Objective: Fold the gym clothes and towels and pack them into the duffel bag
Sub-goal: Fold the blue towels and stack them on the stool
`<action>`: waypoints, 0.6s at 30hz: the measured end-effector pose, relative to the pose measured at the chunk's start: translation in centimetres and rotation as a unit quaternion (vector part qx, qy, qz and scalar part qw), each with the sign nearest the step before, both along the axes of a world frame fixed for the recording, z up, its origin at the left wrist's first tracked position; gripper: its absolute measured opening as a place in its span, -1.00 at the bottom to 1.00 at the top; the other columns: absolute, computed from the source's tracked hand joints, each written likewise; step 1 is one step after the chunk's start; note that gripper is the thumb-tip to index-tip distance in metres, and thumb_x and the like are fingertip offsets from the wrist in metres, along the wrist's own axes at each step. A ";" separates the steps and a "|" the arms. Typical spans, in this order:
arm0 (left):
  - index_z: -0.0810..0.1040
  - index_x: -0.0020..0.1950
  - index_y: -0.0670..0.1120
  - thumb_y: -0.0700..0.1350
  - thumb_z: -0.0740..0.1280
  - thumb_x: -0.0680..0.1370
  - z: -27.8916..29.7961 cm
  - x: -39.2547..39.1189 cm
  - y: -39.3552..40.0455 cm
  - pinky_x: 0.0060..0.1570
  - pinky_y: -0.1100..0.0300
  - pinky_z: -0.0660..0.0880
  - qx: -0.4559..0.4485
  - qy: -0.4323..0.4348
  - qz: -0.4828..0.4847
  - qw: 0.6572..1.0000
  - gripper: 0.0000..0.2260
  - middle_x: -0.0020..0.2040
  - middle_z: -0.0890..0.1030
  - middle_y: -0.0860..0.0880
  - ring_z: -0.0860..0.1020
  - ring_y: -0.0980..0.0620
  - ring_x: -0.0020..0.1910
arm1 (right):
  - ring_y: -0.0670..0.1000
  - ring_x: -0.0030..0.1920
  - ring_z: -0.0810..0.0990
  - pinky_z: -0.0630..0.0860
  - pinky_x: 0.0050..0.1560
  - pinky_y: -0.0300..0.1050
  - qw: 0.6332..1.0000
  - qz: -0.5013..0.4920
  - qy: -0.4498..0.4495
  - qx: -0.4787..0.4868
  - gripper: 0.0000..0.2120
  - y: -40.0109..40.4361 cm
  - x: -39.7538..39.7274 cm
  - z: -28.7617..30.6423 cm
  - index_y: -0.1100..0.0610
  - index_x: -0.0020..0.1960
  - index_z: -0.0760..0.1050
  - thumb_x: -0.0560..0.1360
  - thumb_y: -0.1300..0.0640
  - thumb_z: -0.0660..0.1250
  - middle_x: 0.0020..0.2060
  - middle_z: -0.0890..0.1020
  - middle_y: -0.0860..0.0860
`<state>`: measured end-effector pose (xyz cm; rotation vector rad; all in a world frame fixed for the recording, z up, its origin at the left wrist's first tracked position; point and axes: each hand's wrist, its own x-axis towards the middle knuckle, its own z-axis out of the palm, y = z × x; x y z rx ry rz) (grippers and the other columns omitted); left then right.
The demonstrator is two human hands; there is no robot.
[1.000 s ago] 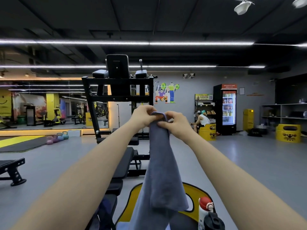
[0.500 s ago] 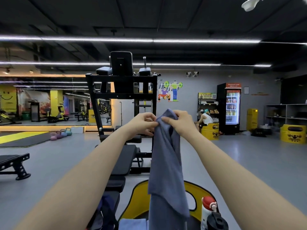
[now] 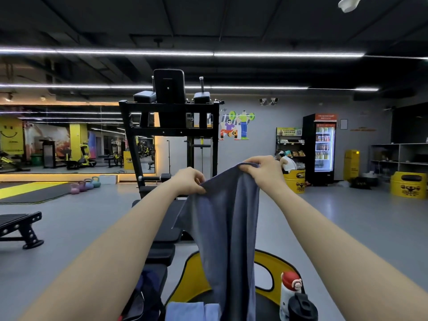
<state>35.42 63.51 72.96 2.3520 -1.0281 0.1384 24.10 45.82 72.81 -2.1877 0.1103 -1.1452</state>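
Note:
A grey-blue towel hangs in front of me, held up by its top edge at arm's length. My left hand pinches the left top corner and my right hand grips the right top corner, a little higher. The cloth drops down past the bottom of the view. A lighter blue folded cloth lies below it. A dark bag sits at the bottom left of the towel, partly hidden by my left arm.
A black weight bench runs forward to a tall black rack. A yellow and black box rim lies under the towel, with two bottles at its right. Kettlebells and another bench stand left.
My hands have moved apart along the towel's top edge, spreading the bunched cloth wider. The right hand went right and slightly up.

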 end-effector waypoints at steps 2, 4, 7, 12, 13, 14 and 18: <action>0.60 0.09 -0.11 -0.21 0.39 0.49 0.0 0.3 0.7 -0.03 0.21 0.44 0.036 -0.017 0.039 0.998 -0.82 -0.01 0.56 -0.03 0.52 0.01 0.02 | 0.00 0.03 0.54 0.42 -0.18 -0.35 1.000 -0.014 -0.003 0.003 -0.80 -0.4 -0.1 -0.3 0.17 0.12 0.63 0.55 0.15 0.34 0.04 0.65 0.09; 0.62 0.14 -0.12 -0.23 0.39 0.47 -0.2 0.5 1.3 -0.02 0.21 0.48 0.119 -0.032 0.066 0.990 -0.76 0.03 0.58 -0.05 0.55 -0.02 0.05 | 0.04 0.06 0.56 0.44 -0.07 -0.24 0.999 -0.031 -0.012 0.021 -0.79 -0.9 -0.1 -0.6 0.19 0.13 0.63 0.55 0.14 0.33 0.05 0.65 0.10; 0.63 0.13 -0.11 -0.23 0.35 0.50 -0.6 0.9 1.9 -0.08 0.22 0.49 0.116 -0.056 0.115 0.985 -0.77 0.03 0.60 -0.06 0.55 -0.02 -0.01 | 0.07 0.06 0.56 0.41 -0.06 -0.17 0.998 -0.057 -0.020 0.025 -0.79 -1.7 -0.7 -0.9 0.19 0.11 0.63 0.56 0.14 0.32 0.03 0.66 0.11; 0.59 0.14 -0.17 -0.22 0.23 0.57 -0.4 0.6 2.4 -0.04 0.17 0.41 -0.093 -0.095 0.149 0.980 -0.79 0.08 0.59 -0.13 0.49 -0.04 0.02 | 0.03 -0.04 0.46 0.36 -0.04 -0.15 0.996 -0.086 -0.017 0.010 -0.79 -2.6 -2.3 -1.4 0.24 0.12 0.62 0.58 0.17 0.29 -0.27 0.47 -0.14; 0.58 0.15 -0.18 -0.21 0.23 0.59 -0.3 0.3 2.4 -0.05 0.18 0.38 -0.123 -0.103 0.142 0.977 -0.80 0.06 0.58 -0.12 0.46 -0.02 0.00 | 0.05 -0.04 0.47 0.36 -0.04 -0.14 0.995 -0.093 -0.022 0.007 -0.79 -2.8 -2.5 -1.5 0.23 0.11 0.63 0.58 0.17 0.29 -0.30 0.42 -0.18; 0.58 0.15 -0.18 -0.20 0.23 0.59 -0.2 -0.1 2.4 -0.06 0.19 0.36 -0.145 -0.111 0.136 0.974 -0.80 0.02 0.56 -0.09 0.44 0.00 -0.02 | 0.08 -0.01 0.50 0.37 -0.04 -0.14 0.995 -0.098 -0.028 0.006 -0.79 -2.9 -2.7 -1.5 0.23 0.10 0.63 0.58 0.17 0.29 -0.30 0.44 -0.18; 0.60 0.11 -0.15 -0.19 0.24 0.60 0.1 -1.5 2.6 -0.06 0.21 0.32 -0.211 -0.135 0.123 0.960 -0.83 -0.07 0.52 -0.03 0.46 0.01 -0.03 | 0.08 -0.01 0.56 0.38 -0.09 -0.15 0.993 -0.103 -0.051 0.021 -0.82 -3.1 -3.7 -1.5 0.19 0.04 0.66 0.56 0.14 0.32 -0.10 0.66 0.07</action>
